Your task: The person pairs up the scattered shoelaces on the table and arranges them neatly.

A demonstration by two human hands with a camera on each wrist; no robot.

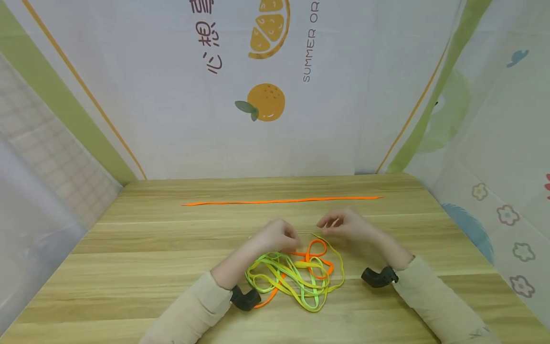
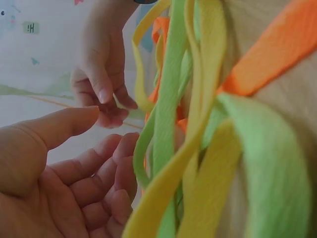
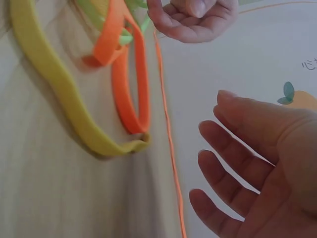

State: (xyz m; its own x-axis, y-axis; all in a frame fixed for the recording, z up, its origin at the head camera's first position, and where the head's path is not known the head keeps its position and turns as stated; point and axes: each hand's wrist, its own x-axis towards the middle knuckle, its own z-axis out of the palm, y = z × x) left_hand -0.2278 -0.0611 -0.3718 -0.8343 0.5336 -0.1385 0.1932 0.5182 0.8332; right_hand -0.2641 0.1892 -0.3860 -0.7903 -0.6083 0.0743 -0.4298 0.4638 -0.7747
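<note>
A loose tangle of flat shoelaces lies near the middle of the wooden table. It mixes a yellow lace (image 1: 343,270), a green lace (image 2: 277,163) and an orange lace (image 3: 120,94). My left hand (image 1: 278,235) hovers at the far left edge of the tangle; in the left wrist view its thumb stands apart from loosely bent fingers, holding nothing. Past the tangle's far right side is my right hand (image 1: 347,224), fingers spread and slightly bent, also holding nothing. The yellow lace's tip points toward it. Behind both hands, one orange shoelace (image 1: 281,201) is stretched out nearly straight from left to right.
The wooden table (image 1: 129,248) runs back to a white printed curtain (image 1: 172,119). More printed cloth (image 1: 507,157) hangs along the right side. A black wrist camera mount (image 1: 246,299) on the left arm sits close beside the tangle.
</note>
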